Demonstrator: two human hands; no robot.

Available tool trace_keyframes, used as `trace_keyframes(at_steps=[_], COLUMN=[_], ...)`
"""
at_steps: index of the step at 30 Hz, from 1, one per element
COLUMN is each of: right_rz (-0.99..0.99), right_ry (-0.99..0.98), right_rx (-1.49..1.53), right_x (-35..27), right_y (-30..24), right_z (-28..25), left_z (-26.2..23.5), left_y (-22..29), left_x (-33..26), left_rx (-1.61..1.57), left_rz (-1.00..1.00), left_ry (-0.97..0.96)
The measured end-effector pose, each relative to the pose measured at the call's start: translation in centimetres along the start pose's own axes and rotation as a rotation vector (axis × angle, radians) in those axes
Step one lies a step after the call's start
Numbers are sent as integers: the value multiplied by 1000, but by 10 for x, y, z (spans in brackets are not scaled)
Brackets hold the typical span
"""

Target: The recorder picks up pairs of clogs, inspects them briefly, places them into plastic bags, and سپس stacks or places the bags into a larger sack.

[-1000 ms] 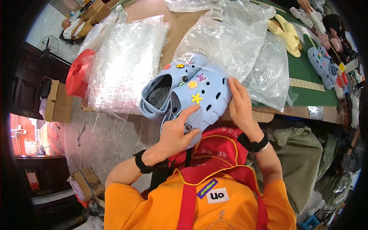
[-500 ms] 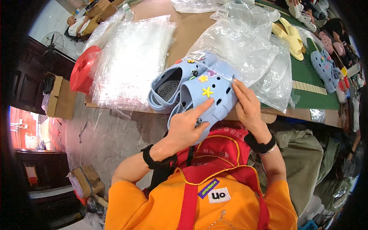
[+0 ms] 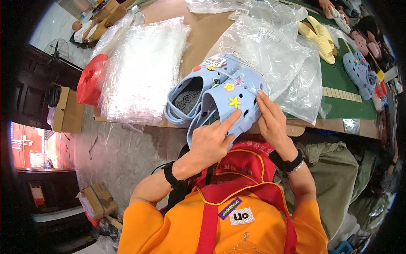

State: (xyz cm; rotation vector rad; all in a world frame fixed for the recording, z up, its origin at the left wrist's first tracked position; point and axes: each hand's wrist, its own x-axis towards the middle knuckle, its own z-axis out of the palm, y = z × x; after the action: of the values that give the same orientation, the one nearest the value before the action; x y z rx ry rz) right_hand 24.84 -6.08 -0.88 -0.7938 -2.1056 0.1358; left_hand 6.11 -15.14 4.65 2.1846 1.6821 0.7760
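A pair of light blue clogs [image 3: 216,111] with flower, star and other charms lies at the table's near edge, toes pointing away and to the right. Their toe ends are inside a clear plastic bag [image 3: 270,55], whose mouth reaches over the uppers. My left hand [image 3: 210,142] grips the nearer clog at its side and heel, the index finger stretched along it below the yellow star. At that clog's right side, my right hand [image 3: 272,122] presses straight fingers along the bag's edge; its thumb is hidden.
A stack of clear bags [image 3: 146,70] lies at left beside a red roll [image 3: 89,80]. On the green mat [image 3: 338,80] are yellow slippers [image 3: 320,40] and another blue clog pair [image 3: 359,75]. Another person's hand [image 3: 327,7] handles white shoes [image 3: 339,20] at far right.
The nearer clog has shifted slightly up and to the right, farther into the bag. My left hand has moved along with it; my right hand stays at the bag's edge.
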Motion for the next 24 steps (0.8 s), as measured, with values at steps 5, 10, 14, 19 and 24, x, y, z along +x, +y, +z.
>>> trace_keyframes(at_steps=[5,10,14,19,24], right_rz=[11,5,2,75,74], right_ry=[21,21,-14,7,77], right_rx=[21,33,26,20,-16], right_x=[-1,-4,2,0,-6], right_y=[0,4,-3,-2,1], right_z=[0,0,-6,-1,2], left_z=[0,-4,-14,-6,3], left_y=[3,4,-6,0,0], left_x=[6,10,19,20,21], left_rx=[28,21,-279,-247,-311], left_rz=[13,-45,-107,-142,-121], left_ry=[-19,-78,-109,-105,-68])
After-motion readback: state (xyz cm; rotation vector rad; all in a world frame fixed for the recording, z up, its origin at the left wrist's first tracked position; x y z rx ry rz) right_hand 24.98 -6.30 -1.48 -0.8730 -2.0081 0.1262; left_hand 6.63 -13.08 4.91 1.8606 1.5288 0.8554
